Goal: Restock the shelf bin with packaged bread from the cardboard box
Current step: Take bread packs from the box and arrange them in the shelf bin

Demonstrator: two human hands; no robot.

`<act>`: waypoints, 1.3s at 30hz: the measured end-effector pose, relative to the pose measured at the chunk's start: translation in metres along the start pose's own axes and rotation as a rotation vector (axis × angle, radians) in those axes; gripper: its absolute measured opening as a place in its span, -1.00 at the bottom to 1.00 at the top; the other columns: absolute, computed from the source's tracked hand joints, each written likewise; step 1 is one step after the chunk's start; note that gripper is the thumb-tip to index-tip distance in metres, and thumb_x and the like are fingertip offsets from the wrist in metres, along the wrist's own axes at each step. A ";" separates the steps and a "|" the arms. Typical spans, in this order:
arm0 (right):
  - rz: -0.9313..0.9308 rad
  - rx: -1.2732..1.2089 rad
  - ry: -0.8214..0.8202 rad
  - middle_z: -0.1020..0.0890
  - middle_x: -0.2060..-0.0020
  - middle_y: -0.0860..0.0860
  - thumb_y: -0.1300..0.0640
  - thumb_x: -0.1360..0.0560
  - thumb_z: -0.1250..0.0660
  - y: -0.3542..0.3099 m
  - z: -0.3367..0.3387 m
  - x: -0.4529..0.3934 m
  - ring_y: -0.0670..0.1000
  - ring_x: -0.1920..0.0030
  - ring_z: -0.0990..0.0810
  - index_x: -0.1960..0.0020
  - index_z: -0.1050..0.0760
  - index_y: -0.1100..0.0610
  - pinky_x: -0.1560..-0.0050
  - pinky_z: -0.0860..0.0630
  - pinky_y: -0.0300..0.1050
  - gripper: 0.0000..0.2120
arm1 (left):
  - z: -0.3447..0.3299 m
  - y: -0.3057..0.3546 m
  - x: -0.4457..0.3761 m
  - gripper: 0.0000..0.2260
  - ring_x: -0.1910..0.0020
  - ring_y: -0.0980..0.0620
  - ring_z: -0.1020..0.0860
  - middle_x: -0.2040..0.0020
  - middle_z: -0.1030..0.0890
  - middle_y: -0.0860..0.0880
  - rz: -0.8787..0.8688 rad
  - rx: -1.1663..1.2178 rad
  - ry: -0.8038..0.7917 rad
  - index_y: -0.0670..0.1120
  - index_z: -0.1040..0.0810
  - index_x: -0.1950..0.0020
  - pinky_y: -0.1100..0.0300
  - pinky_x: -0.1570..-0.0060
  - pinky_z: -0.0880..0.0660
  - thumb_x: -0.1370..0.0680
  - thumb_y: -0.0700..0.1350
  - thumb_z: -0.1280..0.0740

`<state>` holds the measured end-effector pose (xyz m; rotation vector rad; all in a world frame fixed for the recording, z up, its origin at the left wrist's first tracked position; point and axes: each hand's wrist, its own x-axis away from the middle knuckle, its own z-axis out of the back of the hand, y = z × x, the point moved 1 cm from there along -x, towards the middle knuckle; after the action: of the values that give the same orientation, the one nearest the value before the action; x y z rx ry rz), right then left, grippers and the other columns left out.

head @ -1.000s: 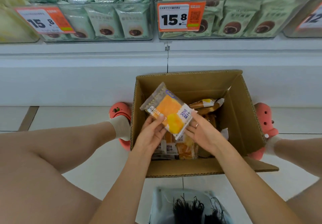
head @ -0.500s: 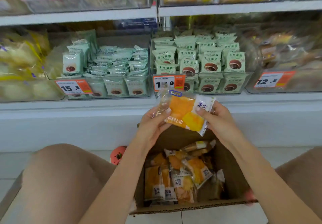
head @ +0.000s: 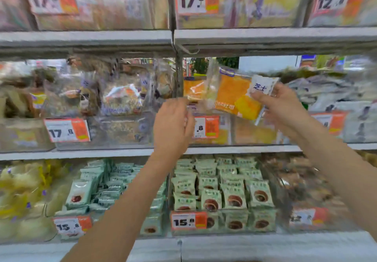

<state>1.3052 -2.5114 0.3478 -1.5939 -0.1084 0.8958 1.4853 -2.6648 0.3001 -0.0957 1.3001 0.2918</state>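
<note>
My right hand (head: 284, 106) holds an orange-and-clear bread packet (head: 234, 92) by its white right end, raised in front of the middle shelf. The packet hangs tilted over a clear shelf bin (head: 251, 133) that holds similar orange packets. My left hand (head: 172, 127) is just left of the packet, fingers loosely curled, holding nothing that I can see. The cardboard box is out of view below.
Clear bins of packaged bread fill three shelf levels, each with an orange-and-white price tag (head: 67, 129). Green snack packs (head: 222, 188) fill the lower bins. A vertical shelf post (head: 179, 74) stands just left of the bin. The picture is blurred by motion.
The view has swung up from the box to the shelves. Both hands rose with the packet; the left hand has let go and the right hand alone carries it to the middle shelf.
</note>
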 end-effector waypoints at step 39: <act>0.358 0.530 0.103 -0.48 0.02 0.03 0.21 -0.52 -0.34 0.022 -0.056 -0.048 -0.02 0.00 -0.46 -0.23 -0.36 0.17 0.10 -0.34 -0.29 -0.68 | -0.083 -0.028 -0.010 -0.61 0.09 -0.12 -0.63 0.19 -0.67 -0.13 -0.153 -0.362 -0.112 -0.18 -0.64 0.13 -0.01 -0.25 -0.34 -0.58 -0.04 -0.06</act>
<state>1.2959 -2.5878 0.3489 -1.1702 0.4670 1.0106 1.4126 -2.7124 0.2850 -0.4772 1.1106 0.3932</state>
